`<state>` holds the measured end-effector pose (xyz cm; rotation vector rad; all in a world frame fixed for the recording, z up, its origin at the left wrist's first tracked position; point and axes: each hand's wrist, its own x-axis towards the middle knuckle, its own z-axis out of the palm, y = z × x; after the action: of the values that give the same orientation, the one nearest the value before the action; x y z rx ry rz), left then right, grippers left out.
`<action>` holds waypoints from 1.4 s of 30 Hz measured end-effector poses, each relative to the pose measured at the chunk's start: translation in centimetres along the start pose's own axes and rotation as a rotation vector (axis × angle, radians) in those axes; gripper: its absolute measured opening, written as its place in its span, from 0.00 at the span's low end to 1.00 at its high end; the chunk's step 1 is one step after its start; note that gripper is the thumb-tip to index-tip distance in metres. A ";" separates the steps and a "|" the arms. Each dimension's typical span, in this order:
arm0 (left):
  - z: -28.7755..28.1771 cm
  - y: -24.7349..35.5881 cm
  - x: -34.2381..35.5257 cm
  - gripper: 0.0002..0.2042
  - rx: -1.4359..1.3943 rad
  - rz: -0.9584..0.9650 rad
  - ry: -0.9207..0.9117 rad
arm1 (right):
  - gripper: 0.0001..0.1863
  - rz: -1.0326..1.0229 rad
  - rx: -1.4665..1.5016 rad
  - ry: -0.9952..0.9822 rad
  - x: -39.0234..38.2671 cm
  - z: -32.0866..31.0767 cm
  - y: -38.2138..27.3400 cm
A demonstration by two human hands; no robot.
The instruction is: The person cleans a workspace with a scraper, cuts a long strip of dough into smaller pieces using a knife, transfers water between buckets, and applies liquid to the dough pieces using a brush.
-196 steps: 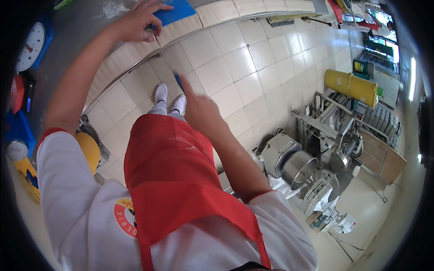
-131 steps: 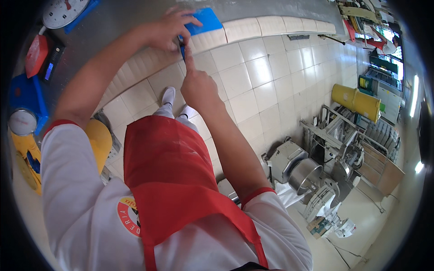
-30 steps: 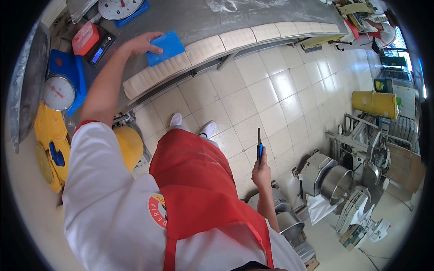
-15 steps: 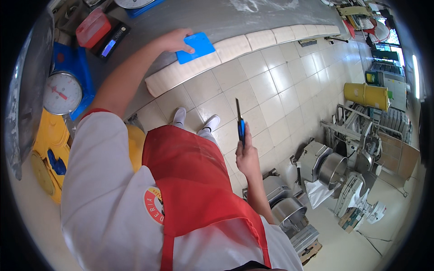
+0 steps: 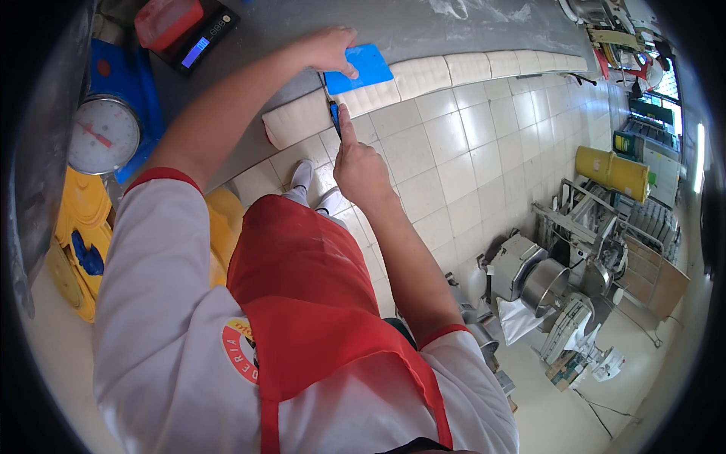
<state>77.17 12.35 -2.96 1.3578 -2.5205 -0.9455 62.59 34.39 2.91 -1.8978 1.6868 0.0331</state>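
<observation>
The left hand lies flat, fingers spread, pressing a blue scraper onto the long strip of pale dough that runs along the edge of the grey tabletop. Just below it, the right hand is closed around a blue-handled knife, index finger stretched along it, with the blade at the gap between two dough pieces. A dial scale sits well off beyond the left forearm.

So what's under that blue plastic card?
The blue card lies on the long pale dough strip, pressed by the left hand. The dough beneath it is hidden.
</observation>
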 end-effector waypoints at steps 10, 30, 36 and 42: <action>0.3 0.4 -2.1 0.34 0.043 -0.022 0.057 | 0.49 0.019 -0.024 -0.037 0.0 -0.6 -0.3; -2.2 2.6 -5.9 0.23 0.163 0.347 -0.167 | 0.46 0.031 0.018 -0.130 0.1 -2.2 0.3; -0.4 3.4 -6.7 0.15 0.135 0.343 -0.110 | 0.45 0.030 0.097 -0.108 -1.2 -1.9 1.2; -0.8 4.8 -7.8 0.15 0.188 0.303 -0.114 | 0.45 0.260 0.019 -0.479 -19.7 2.2 10.7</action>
<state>78.69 20.05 1.82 0.9434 -2.8552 -0.7616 49.80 52.87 4.48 -1.4905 1.5703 0.5289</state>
